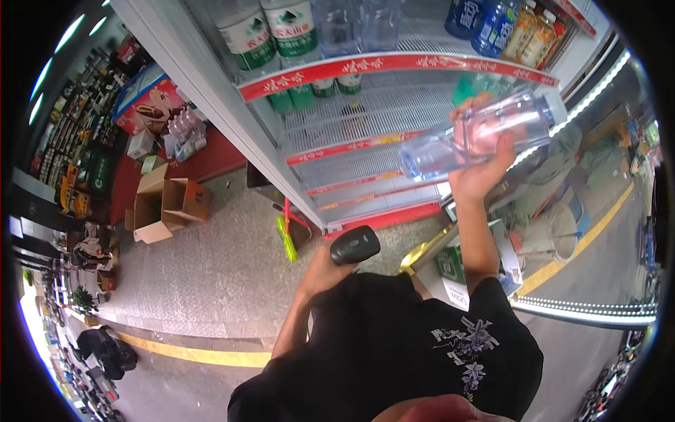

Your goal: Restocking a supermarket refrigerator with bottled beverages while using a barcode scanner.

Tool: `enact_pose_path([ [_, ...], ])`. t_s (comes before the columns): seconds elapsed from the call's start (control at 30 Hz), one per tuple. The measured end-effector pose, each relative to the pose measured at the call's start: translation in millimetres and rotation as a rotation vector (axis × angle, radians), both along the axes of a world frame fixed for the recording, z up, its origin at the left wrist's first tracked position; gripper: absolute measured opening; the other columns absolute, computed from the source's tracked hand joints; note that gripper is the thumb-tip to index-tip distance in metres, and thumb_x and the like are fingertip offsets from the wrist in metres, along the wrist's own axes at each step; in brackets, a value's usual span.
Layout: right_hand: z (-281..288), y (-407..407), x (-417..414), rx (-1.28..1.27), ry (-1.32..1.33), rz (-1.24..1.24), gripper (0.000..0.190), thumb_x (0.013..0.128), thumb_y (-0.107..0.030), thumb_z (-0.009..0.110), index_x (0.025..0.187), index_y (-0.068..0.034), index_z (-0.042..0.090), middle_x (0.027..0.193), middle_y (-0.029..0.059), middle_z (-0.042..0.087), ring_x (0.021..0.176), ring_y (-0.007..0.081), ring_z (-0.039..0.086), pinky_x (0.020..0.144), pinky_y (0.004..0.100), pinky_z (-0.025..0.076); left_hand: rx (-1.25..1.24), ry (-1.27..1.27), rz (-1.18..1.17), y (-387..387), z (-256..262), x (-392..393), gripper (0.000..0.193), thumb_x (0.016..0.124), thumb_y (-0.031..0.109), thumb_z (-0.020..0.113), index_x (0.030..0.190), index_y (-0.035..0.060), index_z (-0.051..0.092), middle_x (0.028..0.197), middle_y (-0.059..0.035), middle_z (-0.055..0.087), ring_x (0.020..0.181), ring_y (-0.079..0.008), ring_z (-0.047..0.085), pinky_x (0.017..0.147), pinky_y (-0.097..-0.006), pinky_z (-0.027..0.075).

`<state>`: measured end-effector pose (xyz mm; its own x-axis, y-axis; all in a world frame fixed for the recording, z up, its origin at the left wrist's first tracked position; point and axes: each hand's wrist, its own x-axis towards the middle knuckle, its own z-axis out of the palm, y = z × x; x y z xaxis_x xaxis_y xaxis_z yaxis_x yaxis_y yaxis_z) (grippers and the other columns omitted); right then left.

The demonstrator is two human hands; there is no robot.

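Observation:
My right hand [488, 163] grips a large clear plastic bottle [474, 134], tilted nearly on its side, in front of the shelves of an upright drinks cooler. In my left hand [329, 271], low beside my black shirt, is a black handheld barcode scanner [354, 246]. On the upper shelf stand large water bottles with white and green labels [292, 31], clear bottles [337, 26], blue-labelled bottles [495, 29] and orange-labelled bottles [535, 39]. A lower shelf holds green bottles [301, 96].
The cooler's glass door with a lit edge [590, 311] is swung out on the right. An open cardboard box [153, 208] lies on the floor at left. A green broom [286, 237] with a dustpan stands by the cooler. A carton [453, 269] is near my right arm.

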<state>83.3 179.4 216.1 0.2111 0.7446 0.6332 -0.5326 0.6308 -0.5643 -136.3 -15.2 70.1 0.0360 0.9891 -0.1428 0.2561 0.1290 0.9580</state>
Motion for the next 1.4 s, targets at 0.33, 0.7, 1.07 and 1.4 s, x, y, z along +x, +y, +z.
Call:
enact_pose_path([
  [0.33,119.1,73.3,-132.9,0.514,-0.104,-0.472,0.046,0.088,-0.027,0.082,0.113,-0.002,0.053,0.104,0.0061,0.065,0.088,0.009,0.061,0.079,0.0259,0.05,0.109,0.009,0.002,3.8,6.6,-43.5,0.033,0.08,0.005,0.076,0.112,-0.0011,0.071,0.092,-0.0123,0.075,0.084,-0.0163,0.07,0.077,-0.0355,0.056],
  [0.7,111.5,125.6,-163.9,0.511,-0.157,-0.604,0.058,0.083,-0.04,0.085,0.11,-0.003,0.049,0.096,0.0063,0.061,0.085,0.0145,0.06,0.076,0.0312,0.05,0.078,0.01,0.081,-6.6,8.2,-69.0,0.033,0.085,0.005,0.076,0.117,-0.0002,0.07,0.099,-0.0096,0.076,0.092,-0.0138,0.068,0.083,-0.0332,0.055],
  [1.07,101.5,131.1,-172.1,0.55,-0.482,-1.076,0.082,0.087,-0.064,0.071,0.126,0.006,0.055,0.124,0.0193,0.05,0.118,0.034,0.047,0.105,0.0553,0.026,0.102,-0.043,0.139,-3.7,-6.3,-61.0,0.021,0.087,0.009,0.077,0.104,-0.001,0.071,0.076,-0.0028,0.067,0.066,-0.0096,0.061,0.062,-0.0298,0.052],
  [1.4,118.7,116.4,-156.5,0.469,-0.801,-1.163,0.079,0.091,-0.05,0.069,0.139,0.011,0.051,0.164,0.0294,0.02,0.15,0.0505,0.02,0.118,0.0672,0.018,0.065,-0.024,0.171,-3.9,-15.8,-25.7,0.02,0.089,0.016,0.078,0.092,-0.0016,0.07,0.07,-0.0019,0.065,0.064,-0.0091,0.06,0.059,-0.0304,0.05],
])
